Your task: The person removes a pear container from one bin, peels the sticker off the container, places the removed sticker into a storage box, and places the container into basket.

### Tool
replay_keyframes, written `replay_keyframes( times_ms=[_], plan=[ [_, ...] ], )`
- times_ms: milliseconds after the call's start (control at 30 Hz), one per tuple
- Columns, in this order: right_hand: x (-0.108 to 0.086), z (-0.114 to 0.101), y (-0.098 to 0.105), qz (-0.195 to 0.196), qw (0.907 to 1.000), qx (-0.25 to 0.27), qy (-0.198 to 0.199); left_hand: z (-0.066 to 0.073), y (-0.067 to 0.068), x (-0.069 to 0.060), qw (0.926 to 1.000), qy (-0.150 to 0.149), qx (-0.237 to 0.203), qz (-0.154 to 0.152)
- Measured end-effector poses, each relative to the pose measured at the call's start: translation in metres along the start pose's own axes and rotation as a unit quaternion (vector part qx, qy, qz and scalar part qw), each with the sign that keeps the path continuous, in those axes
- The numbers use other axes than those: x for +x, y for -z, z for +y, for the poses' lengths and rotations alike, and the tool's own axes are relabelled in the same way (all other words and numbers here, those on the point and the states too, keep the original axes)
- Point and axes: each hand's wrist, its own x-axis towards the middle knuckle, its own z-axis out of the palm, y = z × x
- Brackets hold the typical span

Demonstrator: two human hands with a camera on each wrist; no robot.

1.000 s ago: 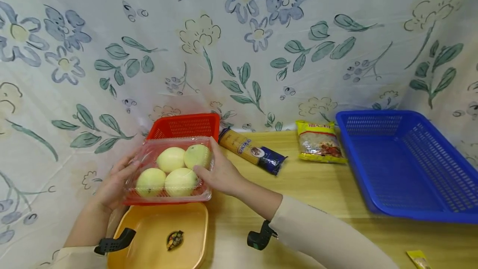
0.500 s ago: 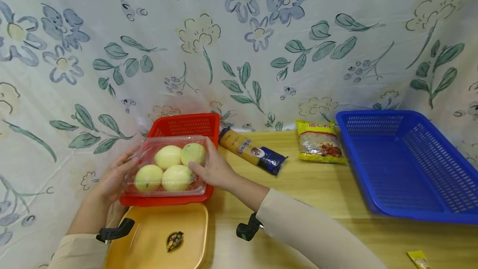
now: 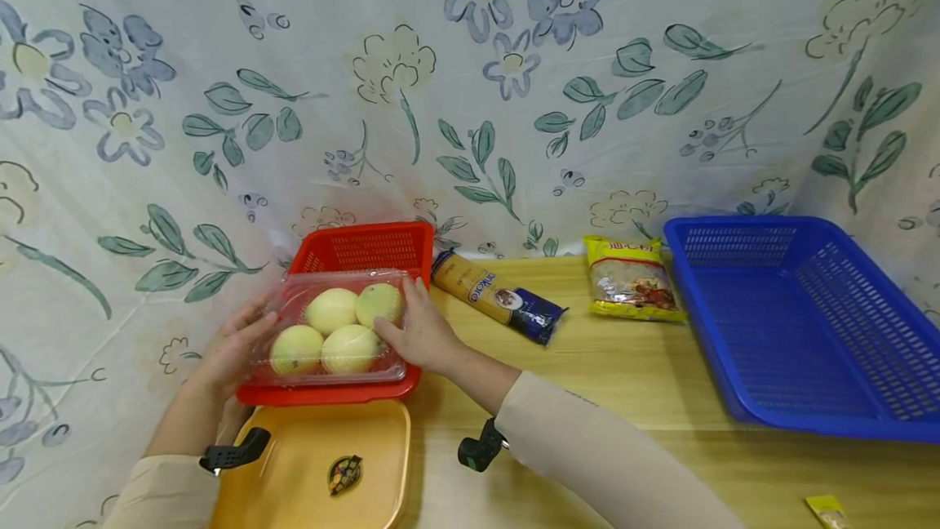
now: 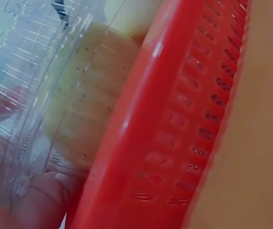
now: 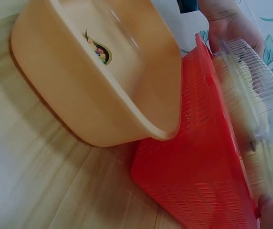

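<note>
A clear plastic fruit box [image 3: 332,380] with several pale yellow-green round fruits [image 3: 351,349] lies over the mouth of the red basket [image 3: 400,388]. My left hand [image 3: 231,353] grips its left side. At the right side my right hand [image 3: 426,333] holds it, thumb on the lid and fingers at the edge. In the left wrist view, the clear box [image 4: 24,138] rests against or just above the basket rim [image 4: 131,105]; contact is hard to tell. The right wrist view shows the box [image 5: 253,90] along the red rim, partly sunk below it or level with it.
An orange basin [image 3: 294,464] stands in front of the red basket. To the right lie a noodle packet [image 3: 495,296] and a yellow food bag [image 3: 631,277]. A large blue basket [image 3: 793,333] is at far right, a small yellow sachet [image 3: 828,511] near the front. Floral cloth [image 3: 470,104] hangs behind.
Both hands have shifted the box slightly left and back, so the red basket's front rim now shows below it. In the last half second it has barely moved.
</note>
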Motion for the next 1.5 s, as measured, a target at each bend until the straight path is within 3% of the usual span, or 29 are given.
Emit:
replay_keyframes(
  times_ms=[133,267,500,667,833,1000,1100,1367,1500],
  plan=[
    [0.0,0.002,0.0,0.003,0.9995,-0.03,0.005,-0.001,-0.001,0.001,0.9998,-0.013,-0.008,0.01],
    [0.0,0.003,0.0,0.004,0.9995,-0.024,0.018,-0.002,-0.003,0.001,0.9996,-0.019,-0.012,0.018],
    [-0.001,0.005,-0.002,0.002,0.9993,-0.031,0.022,-0.001,-0.009,-0.002,0.9938,-0.02,0.096,0.053],
    [-0.002,0.006,-0.005,0.005,0.9985,-0.045,0.029,0.0,-0.013,-0.002,0.9917,-0.002,0.11,0.067],
    [-0.003,0.008,-0.006,0.006,0.992,-0.116,0.05,0.006,-0.018,0.001,0.9859,-0.01,0.14,0.091],
    [-0.003,0.016,-0.009,0.002,0.9856,-0.156,0.066,0.011,-0.025,0.004,0.9877,-0.016,0.138,0.072],
    [-0.003,0.021,-0.01,0.006,0.9842,-0.162,0.071,0.008,-0.028,0.004,0.9891,-0.003,0.134,0.062],
    [-0.004,0.023,-0.005,0.0,0.9895,-0.136,0.048,0.001,-0.029,0.009,0.987,-0.023,0.148,0.059],
    [-0.004,0.025,0.001,-0.002,0.9927,-0.116,0.035,0.005,-0.033,0.01,0.9814,-0.022,0.178,0.068]
  ],
)
